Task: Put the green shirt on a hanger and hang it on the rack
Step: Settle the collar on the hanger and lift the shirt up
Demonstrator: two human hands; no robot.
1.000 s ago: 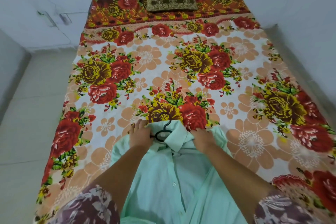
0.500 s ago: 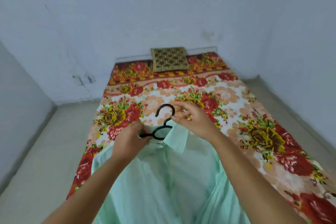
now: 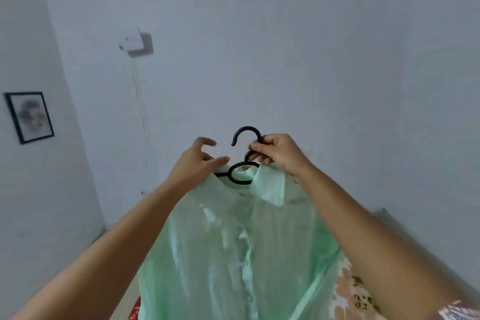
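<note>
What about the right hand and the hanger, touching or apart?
Touching. The head view shows the right hand pinching the black hanger just below its hook.

We see a pale mint-green shirt (image 3: 233,254) hanging full length from a black hanger (image 3: 240,182), raised to chest height in the air. Its front faces us, with the button placket running down the middle and the thin cloth loosely creased. The collar sits around the hanger's ring-shaped neck, one wing folded out on the right. The hook opens leftward; our right hand (image 3: 279,153) pinches its stem, and our left hand (image 3: 194,166) touches the left shoulder.
</note>
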